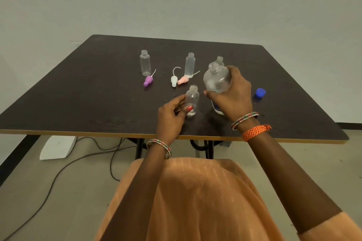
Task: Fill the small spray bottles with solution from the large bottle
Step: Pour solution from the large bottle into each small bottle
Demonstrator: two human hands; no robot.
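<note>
My right hand [233, 96] grips the large clear bottle [216, 79], uncapped and upright, near the table's front. Just left of it stands a small open bottle [192, 100], which my left hand [172, 115] holds by the side with thumb and fingers. Three more small open bottles stand farther back: one at the left [145, 62], one in the middle [190, 64], and one [219, 60] partly hidden behind the large bottle. Three spray tops lie between them: purple [147, 80], white [174, 80] and pink [183, 80].
The large bottle's blue cap [260, 93] lies on the dark table [78, 88] to the right of my right hand. Below the table's front edge are cables and a white object [57, 147] on the floor.
</note>
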